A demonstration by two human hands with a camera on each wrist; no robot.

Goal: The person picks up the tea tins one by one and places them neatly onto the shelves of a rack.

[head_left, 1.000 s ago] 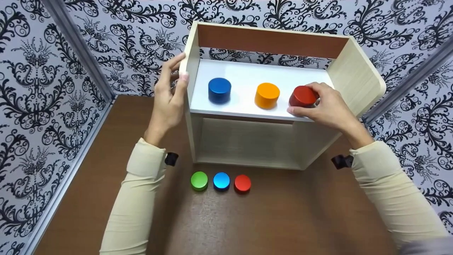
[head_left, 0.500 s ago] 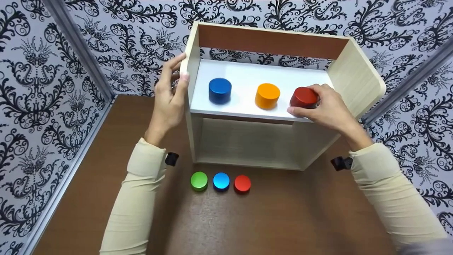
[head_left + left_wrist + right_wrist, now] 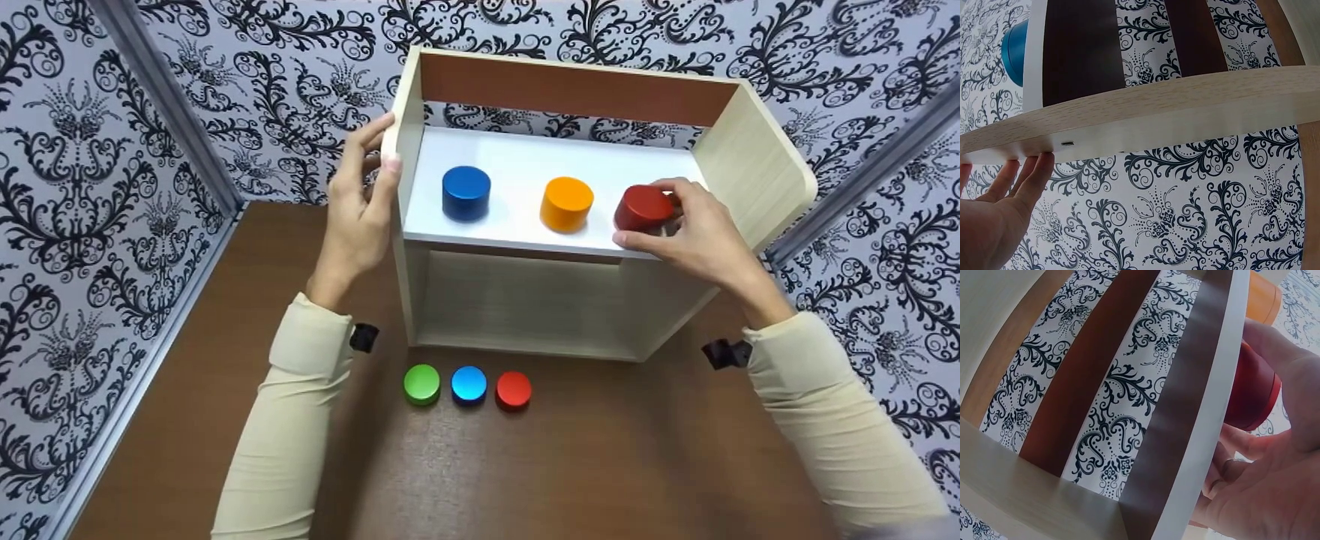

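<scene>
My right hand point(image 3: 694, 229) grips the red cylinder point(image 3: 642, 208) on the white shelf point(image 3: 517, 161), right of the orange cylinder point(image 3: 566, 202). My left hand point(image 3: 360, 210) rests flat and open against the shelf's left side. The red one isn't let go yet, I think.

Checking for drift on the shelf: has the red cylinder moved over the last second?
No. The red cylinder keeps its gap to the orange cylinder; the right hand holds it.

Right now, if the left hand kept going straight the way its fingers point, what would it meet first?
Probably the patterned back wall: the left hand lies along the wooden shelf unit's left side panel, fingers pointing past it, though depth is unclear.
</scene>
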